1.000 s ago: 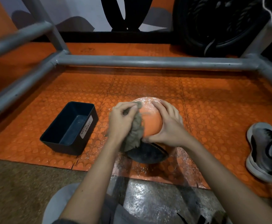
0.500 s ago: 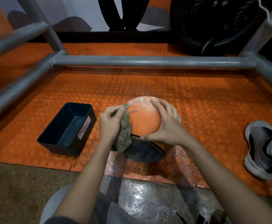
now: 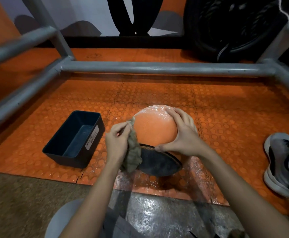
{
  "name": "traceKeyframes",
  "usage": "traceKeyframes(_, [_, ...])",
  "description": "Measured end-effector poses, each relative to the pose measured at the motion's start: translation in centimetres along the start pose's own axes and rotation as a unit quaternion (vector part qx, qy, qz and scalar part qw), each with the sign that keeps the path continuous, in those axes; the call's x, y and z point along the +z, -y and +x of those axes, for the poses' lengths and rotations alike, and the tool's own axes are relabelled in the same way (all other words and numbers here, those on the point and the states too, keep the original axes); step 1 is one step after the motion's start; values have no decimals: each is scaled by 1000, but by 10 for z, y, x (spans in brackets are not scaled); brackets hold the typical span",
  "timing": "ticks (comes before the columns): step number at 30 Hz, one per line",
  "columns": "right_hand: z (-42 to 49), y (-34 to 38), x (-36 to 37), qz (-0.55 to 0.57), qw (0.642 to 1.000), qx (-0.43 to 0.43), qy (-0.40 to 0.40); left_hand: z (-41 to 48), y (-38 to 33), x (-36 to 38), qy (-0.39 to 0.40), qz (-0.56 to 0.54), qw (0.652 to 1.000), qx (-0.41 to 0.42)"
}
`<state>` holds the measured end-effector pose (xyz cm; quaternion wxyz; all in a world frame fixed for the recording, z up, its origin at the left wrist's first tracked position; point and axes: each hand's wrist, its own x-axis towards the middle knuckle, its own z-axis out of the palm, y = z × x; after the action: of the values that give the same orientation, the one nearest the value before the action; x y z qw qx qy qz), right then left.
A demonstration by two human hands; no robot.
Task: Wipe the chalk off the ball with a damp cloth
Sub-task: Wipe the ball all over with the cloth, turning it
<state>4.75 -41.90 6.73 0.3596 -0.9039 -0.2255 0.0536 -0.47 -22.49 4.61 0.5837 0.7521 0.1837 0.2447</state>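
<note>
Left hand (image 3: 117, 140): fingers curled, gripping the bunched cloth (image 3: 133, 157) against the ball's left edge.
Cloth axis: runs from the ball's upper left down toward us; the lower end hangs over a dark round base (image 3: 159, 163).
Right hand (image 3: 183, 136): fingers wrapped over the ball's right side, thumb at its near edge.
Ball (image 3: 155, 127): round, so we record no long axis; above the base on the orange mat (image 3: 226, 117); white chalk on its far top.
Count: two hands, one cloth, one ball.
Bin (image 3: 75, 140): one, black, left of the ball.
Shoe (image 3: 281, 162): one, far right.
</note>
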Motion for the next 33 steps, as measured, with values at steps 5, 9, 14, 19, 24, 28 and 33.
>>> traceKeyframes(5, [0, -1, 1, -2, 1000, -2, -5, -23, -25, 31, 54, 109, 972, 199])
traceKeyframes(9, [2, -1, -2, 6, 1000, 5, -2, 8, -30, 31, 34, 77, 991, 100])
traceKeyframes(14, [3, -2, 0, 17, 1000, 14, -10, 0, -5, 14, -41, -23, 997, -55])
traceKeyframes(19, [1, 0, 5, 7, 1000, 6, -24, -50, -8, 26, -43, -14, 997, 67])
traceKeyframes(24, [2, -2, 2, 9, 1000, 16, -24, -42, -1, 26, -51, 13, 993, 101])
traceKeyframes(28, [3, 1, 4, 24, 998, 36, -43, -40, 10, 16, -114, -76, 989, -52])
traceKeyframes(33, [6, -1, 3, 23, 998, 39, -52, -64, -5, 32, -52, 4, 994, 92])
